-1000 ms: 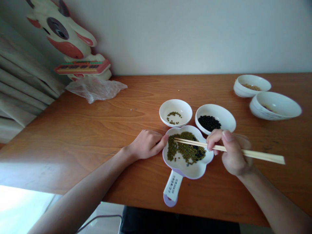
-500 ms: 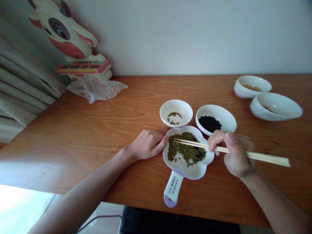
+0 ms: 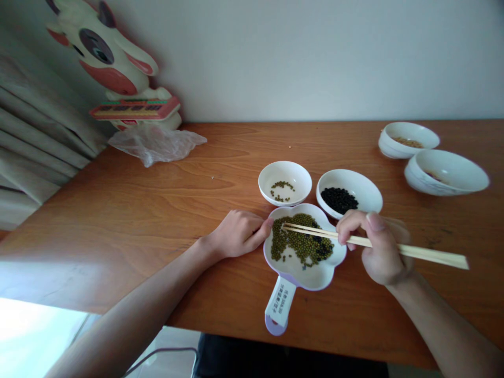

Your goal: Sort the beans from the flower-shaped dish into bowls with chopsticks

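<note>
A flower-shaped white dish with a purple rim and a labelled handle lies near the table's front edge. Green mung beans and some black beans are mixed in it. My left hand rests on the table, its fingers closed at the dish's left rim. My right hand grips a pair of wooden chopsticks, their tips low among the mung beans at the dish's left side. Whether a bean is between the tips I cannot tell. Behind the dish stand a white bowl with several mung beans and another bowl with black beans.
Two more white bowls stand at the back right: one holds yellowish bits, the other has contents mostly hidden. A crumpled plastic bag lies at the back left before a cow-shaped toy keyboard. The wall bounds the table's back.
</note>
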`<action>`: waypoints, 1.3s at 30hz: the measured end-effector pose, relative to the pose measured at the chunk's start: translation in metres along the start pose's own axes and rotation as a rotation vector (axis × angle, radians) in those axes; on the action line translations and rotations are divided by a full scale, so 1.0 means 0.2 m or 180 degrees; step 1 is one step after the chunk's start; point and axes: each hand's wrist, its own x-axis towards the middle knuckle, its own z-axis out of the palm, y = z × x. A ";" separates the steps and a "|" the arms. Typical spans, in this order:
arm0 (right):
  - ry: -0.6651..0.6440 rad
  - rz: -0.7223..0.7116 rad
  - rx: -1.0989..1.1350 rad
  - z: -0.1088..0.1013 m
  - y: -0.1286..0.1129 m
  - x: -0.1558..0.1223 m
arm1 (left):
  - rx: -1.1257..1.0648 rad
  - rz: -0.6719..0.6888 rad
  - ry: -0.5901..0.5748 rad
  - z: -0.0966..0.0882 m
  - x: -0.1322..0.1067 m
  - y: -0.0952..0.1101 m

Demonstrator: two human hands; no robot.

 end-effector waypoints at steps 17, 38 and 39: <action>0.0156 0.0301 -0.0064 0.02 -0.02 0.00 | -0.0004 0.0065 0.0057 0.00 -0.01 0.00; -0.0118 0.0247 0.0090 0.02 0.01 -0.02 | 0.0036 0.0035 0.0033 0.01 0.00 -0.01; -0.0066 0.0205 0.0089 0.02 0.01 -0.01 | 0.0038 0.0025 0.0026 0.01 0.00 -0.01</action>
